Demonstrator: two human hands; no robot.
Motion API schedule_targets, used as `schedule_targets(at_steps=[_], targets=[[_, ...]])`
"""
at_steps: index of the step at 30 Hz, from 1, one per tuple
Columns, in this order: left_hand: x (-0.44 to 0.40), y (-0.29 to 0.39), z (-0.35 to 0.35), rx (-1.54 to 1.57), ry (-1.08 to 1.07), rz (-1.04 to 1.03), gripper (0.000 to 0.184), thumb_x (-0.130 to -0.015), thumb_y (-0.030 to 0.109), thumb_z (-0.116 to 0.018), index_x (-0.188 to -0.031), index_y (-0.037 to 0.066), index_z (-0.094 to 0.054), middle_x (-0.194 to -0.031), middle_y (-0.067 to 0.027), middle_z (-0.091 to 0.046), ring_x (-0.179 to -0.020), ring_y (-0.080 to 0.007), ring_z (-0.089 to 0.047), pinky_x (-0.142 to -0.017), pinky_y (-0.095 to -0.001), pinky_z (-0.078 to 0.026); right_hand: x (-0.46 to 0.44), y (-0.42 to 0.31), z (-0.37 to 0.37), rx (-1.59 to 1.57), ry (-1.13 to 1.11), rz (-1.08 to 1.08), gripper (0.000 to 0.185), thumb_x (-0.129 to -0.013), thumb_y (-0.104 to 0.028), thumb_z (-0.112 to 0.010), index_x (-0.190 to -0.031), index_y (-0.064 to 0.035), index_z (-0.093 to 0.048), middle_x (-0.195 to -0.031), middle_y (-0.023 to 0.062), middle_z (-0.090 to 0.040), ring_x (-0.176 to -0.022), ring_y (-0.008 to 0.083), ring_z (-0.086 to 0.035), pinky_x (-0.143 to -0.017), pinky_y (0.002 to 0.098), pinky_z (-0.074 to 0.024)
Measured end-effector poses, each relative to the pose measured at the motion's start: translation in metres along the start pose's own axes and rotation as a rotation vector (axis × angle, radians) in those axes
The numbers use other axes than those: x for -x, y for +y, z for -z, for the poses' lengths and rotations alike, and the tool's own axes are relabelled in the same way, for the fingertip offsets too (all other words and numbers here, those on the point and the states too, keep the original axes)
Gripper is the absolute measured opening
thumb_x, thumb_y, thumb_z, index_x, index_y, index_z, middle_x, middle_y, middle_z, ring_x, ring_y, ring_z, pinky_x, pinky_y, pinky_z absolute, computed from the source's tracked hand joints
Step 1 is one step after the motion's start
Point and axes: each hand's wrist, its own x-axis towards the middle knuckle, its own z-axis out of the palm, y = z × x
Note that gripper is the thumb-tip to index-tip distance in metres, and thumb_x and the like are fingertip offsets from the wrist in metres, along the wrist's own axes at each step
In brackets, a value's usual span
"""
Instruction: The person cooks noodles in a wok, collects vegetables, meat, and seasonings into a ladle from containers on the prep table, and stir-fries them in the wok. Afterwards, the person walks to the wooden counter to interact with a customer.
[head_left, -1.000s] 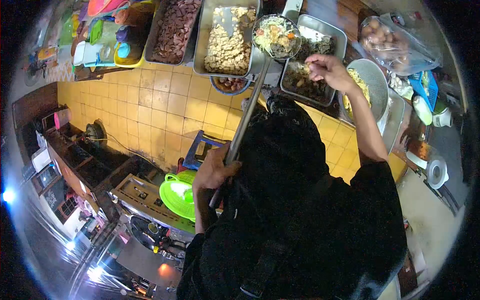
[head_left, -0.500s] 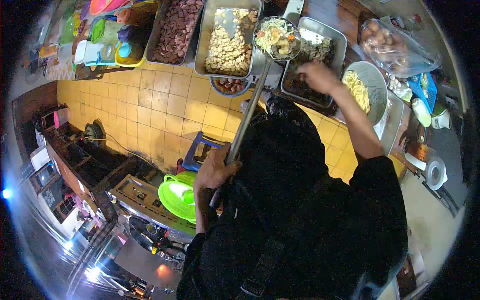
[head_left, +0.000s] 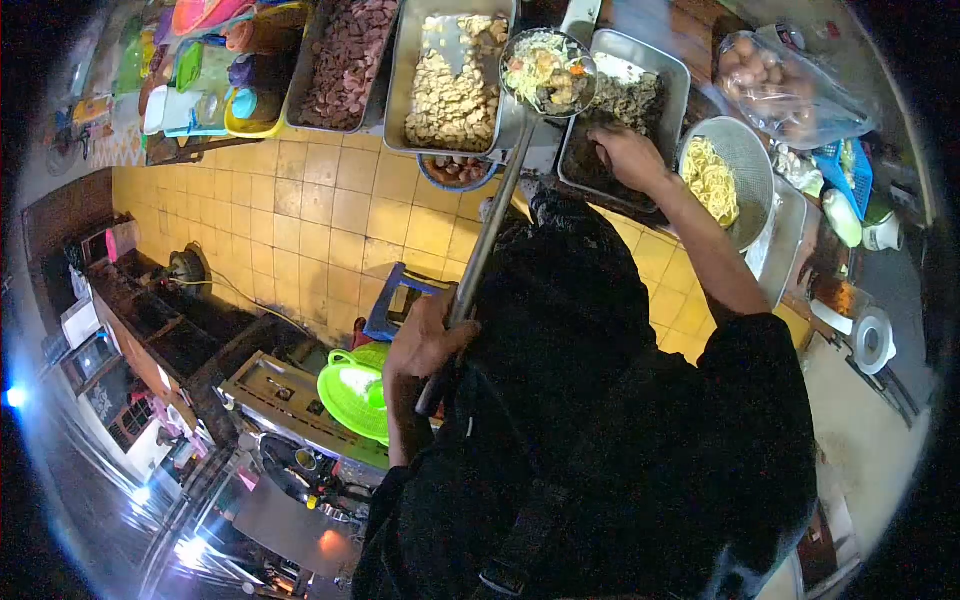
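My left hand [head_left: 425, 340] is wrapped round the handle of a long-handled metal ladle [head_left: 495, 228]. Shredded pale vegetables with orange bits [head_left: 545, 75] fill its bowl, which is by the left edge of a metal tray [head_left: 683, 100]. In that tray lies dark, chopped food [head_left: 630, 98]. My right hand [head_left: 632, 157] reaches down into the tray's near part, fingers curled together; what is between them, if anything, is hidden. To the right of this hand is a mesh strainer [head_left: 752, 165] with yellow noodles [head_left: 710, 185].
Left of the ladle are trays of pale slices [head_left: 445, 100] and reddish pieces [head_left: 350, 65]. A bag of eggs [head_left: 765, 80] lies at the back right. Behind my left hand stand a blue stool [head_left: 385, 315] and a green basket [head_left: 350, 390].
My right hand has lowered into the tray and its fingers have drawn in. The ladle has stayed nearly still in my left hand, with the whole view shifted slightly.
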Motion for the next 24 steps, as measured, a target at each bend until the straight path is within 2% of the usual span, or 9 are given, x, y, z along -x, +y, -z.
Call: schedule_targets(at_steps=[3, 9, 12, 14, 15, 17, 18, 20, 24], targets=[[-0.003, -0.012, 0.000, -0.013, 0.005, 0.029, 0.025, -0.070, 0.021, -0.061, -0.082, 0.001, -0.053, -0.062, -0.0101, -0.052, -0.057, -0.0195, -0.052, -0.056, -0.0344, -0.040, -0.003, 0.002, -0.006, 0.028, -0.006, 0.012, 0.033, -0.079, -0.008, -0.054, -0.112, -0.0055, -0.056, -0.099, 0.0190, -0.058, -0.097, 0.0346, -0.055, -0.080, 0.0402, -0.0465], [-0.001, -0.003, 0.003, -0.046, 0.016, -0.029, 0.027, -0.070, 0.022, -0.062, -0.082, 0.000, -0.053, -0.062, -0.0106, -0.052, -0.059, -0.0194, -0.052, -0.056, -0.0347, -0.040, -0.017, 0.019, -0.050, 0.060, 0.074, -0.149, 0.016, -0.082, -0.013, -0.050, -0.094, -0.0044, -0.056, -0.100, 0.0162, -0.057, -0.091, 0.0319, -0.057, -0.076, 0.0399, -0.0473], [-0.003, -0.012, 0.002, -0.009, -0.015, -0.025, 0.027, -0.070, 0.022, -0.062, -0.084, 0.000, -0.053, -0.062, -0.0106, -0.052, -0.059, -0.0187, -0.051, -0.056, -0.0345, -0.040, -0.009, 0.019, -0.040, 0.251, 0.138, 0.062, 0.017, -0.086, -0.017, -0.045, -0.090, -0.0036, -0.053, -0.095, 0.0158, -0.059, -0.085, 0.0321, -0.058, -0.074, 0.0390, -0.0465], [-0.002, -0.015, 0.003, -0.016, -0.024, -0.030, 0.027, -0.071, 0.021, -0.062, -0.085, 0.000, -0.054, -0.062, -0.0102, -0.052, -0.059, -0.0184, -0.051, -0.056, -0.0344, -0.040, 0.000, -0.009, -0.001, -0.069, -0.098, -0.249, 0.012, -0.086, -0.010, -0.048, -0.094, -0.0032, -0.052, -0.086, 0.0150, -0.060, -0.080, 0.0318, -0.059, -0.073, 0.0379, -0.0453], [-0.001, -0.013, 0.002, -0.029, -0.016, -0.039, 0.026, -0.071, 0.021, -0.062, -0.085, 0.000, -0.054, -0.062, -0.0096, -0.051, -0.058, -0.0181, -0.050, -0.056, -0.0343, -0.040, 0.002, -0.004, -0.003, -0.074, -0.092, -0.257, 0.012, -0.086, -0.010, -0.048, -0.094, -0.0032, -0.052, -0.086, 0.0150, -0.060, -0.080, 0.0318, -0.059, -0.073, 0.0379, -0.0453], [-0.001, -0.013, 0.002, -0.047, -0.012, -0.056, 0.025, -0.072, 0.020, -0.062, -0.085, 0.000, -0.054, -0.061, -0.0089, -0.051, -0.058, -0.0178, -0.050, -0.056, -0.0342, -0.040, 0.008, 0.007, -0.006, -0.192, 0.261, 0.032, 0.012, -0.085, 0.000, -0.050, -0.096, -0.0020, -0.051, -0.077, 0.0113, -0.059, -0.075, 0.0259, -0.060, -0.071, 0.0361, -0.0446], [-0.001, -0.016, 0.001, -0.016, -0.023, -0.014, 0.025, -0.072, 0.019, -0.062, -0.085, 0.000, -0.054, -0.061, -0.0088, -0.050, -0.058, -0.0176, -0.050, -0.056, -0.0343, -0.040, 0.010, 0.014, -0.004, -0.192, 0.263, 0.028, 0.012, -0.085, 0.000, -0.050, -0.096, -0.0020, -0.051, -0.077, 0.0113, -0.059, -0.075, 0.0259, -0.060, -0.071, 0.0361, -0.0446], [-0.001, -0.014, 0.001, 0.017, -0.033, 0.034, 0.024, -0.072, 0.019, -0.062, -0.085, 0.000, -0.054, -0.060, -0.0087, -0.050, -0.058, -0.0174, -0.049, -0.056, -0.0344, -0.040, 0.015, 0.017, 0.009, -0.593, 0.186, 0.072, 0.024, -0.078, 0.005, -0.054, -0.101, -0.0034, -0.053, -0.076, 0.0113, -0.060, -0.075, 0.0210, -0.061, -0.067, 0.0352, -0.0481], [0.001, -0.003, 0.003, -0.043, -0.028, 0.054, 0.023, -0.072, 0.018, -0.062, -0.084, 0.000, -0.053, -0.061, -0.0086, -0.050, -0.058, -0.0173, -0.050, -0.056, -0.0341, -0.041, 0.029, -0.001, 0.043, -1.094, 0.100, -0.102, 0.013, -0.085, -0.003, -0.057, -0.097, -0.0032, -0.053, -0.093, 0.0066, -0.057, -0.083, 0.0136, -0.056, -0.069, 0.0292, -0.0520]])
